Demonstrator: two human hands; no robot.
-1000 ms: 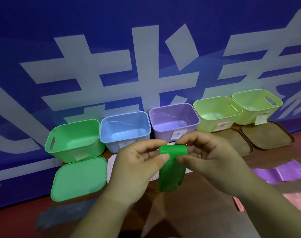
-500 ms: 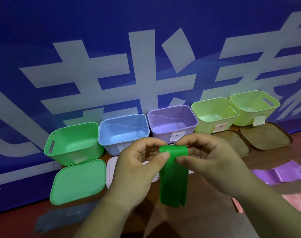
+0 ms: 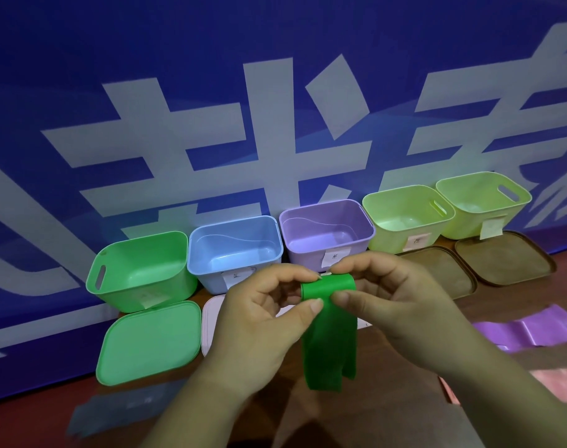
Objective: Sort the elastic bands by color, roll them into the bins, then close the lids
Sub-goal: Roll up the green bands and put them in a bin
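A green elastic band [image 3: 330,334] hangs in front of me, folded over at its top. My left hand [image 3: 262,321] pinches the top left corner between thumb and fingertips. My right hand [image 3: 395,302] pinches the top right side the same way. Behind the hands stands a row of open bins: a green bin [image 3: 140,270], a blue bin [image 3: 235,250], a purple bin [image 3: 327,231] and two yellow-green bins [image 3: 408,215] [image 3: 484,202]. The green lid [image 3: 149,342] lies flat in front of the green bin.
A purple band [image 3: 527,331] lies on the red-brown table at the right, with a pink band [image 3: 560,379] nearer me. Two brown lids [image 3: 440,270] [image 3: 505,257] lie before the yellow-green bins. A pale lid [image 3: 211,324] is partly hidden behind my left hand. A blue banner backs everything.
The green band hangs lower and longer below my hands than a second ago. Both hands keep pinching its top and have hardly shifted.
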